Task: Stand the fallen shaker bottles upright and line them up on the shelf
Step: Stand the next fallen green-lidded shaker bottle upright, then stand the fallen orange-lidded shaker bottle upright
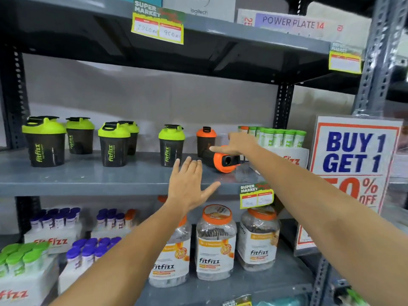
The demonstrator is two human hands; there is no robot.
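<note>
One orange-lidded shaker (223, 161) lies on its side on the grey middle shelf (88, 175), lid toward me. Behind it a second orange-lidded shaker (206, 139) stands upright. Several green-lidded black shakers stand to the left, the nearest green-lidded shaker (171, 145) just left of the fallen one. My right hand (237, 143) is open above the fallen shaker, fingers pointing left and touching or almost touching its top. My left hand (189, 184) is open with fingers spread in front of the shelf edge, holding nothing.
A white display box of green-capped tubes (280, 138) stands right of the shakers. A "Buy 1 Get 1" sign (353, 164) stands at the far right. Clear jars with orange lids (216, 241) and boxed tubes fill the lower shelf. Price tags hang on the shelf edges.
</note>
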